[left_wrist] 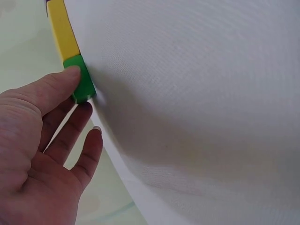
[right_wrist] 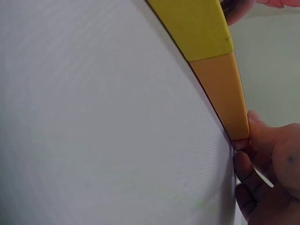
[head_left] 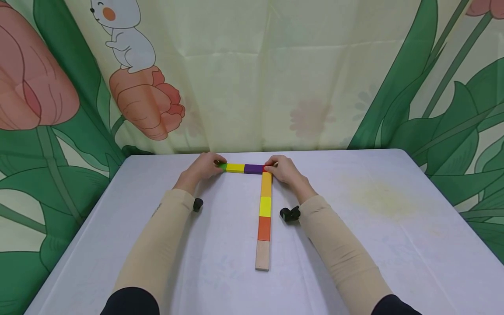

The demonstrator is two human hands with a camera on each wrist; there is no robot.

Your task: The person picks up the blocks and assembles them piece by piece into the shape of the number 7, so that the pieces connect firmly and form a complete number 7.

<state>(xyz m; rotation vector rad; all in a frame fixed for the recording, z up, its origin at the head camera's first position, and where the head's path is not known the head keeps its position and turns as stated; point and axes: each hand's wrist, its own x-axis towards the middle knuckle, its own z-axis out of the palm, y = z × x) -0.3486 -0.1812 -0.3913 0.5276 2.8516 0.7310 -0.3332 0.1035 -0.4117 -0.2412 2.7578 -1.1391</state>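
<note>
My left hand (head_left: 204, 166) is at the far side of the table and pinches a green block (left_wrist: 84, 83), its thumb lying on the block's face in the left wrist view. A yellow block (head_left: 235, 168) and a purple block (head_left: 253, 169) continue the row to the right. At the row's right end my right hand (head_left: 286, 170) grips a red block (right_wrist: 241, 144), mostly covered by its fingers. From there a column runs toward me: a light orange block (head_left: 266, 184), a second yellow block (head_left: 265, 206), a dark orange block (head_left: 264, 228) and a bare wooden block (head_left: 262, 255).
A white cloth covers the table (head_left: 220, 271), with a faint yellowish stain (head_left: 387, 199) on the right. Behind its far edge hangs a curtain (head_left: 244, 96) printed with flowers and a rabbit. Small black cameras (head_left: 290, 214) sit at both wrists.
</note>
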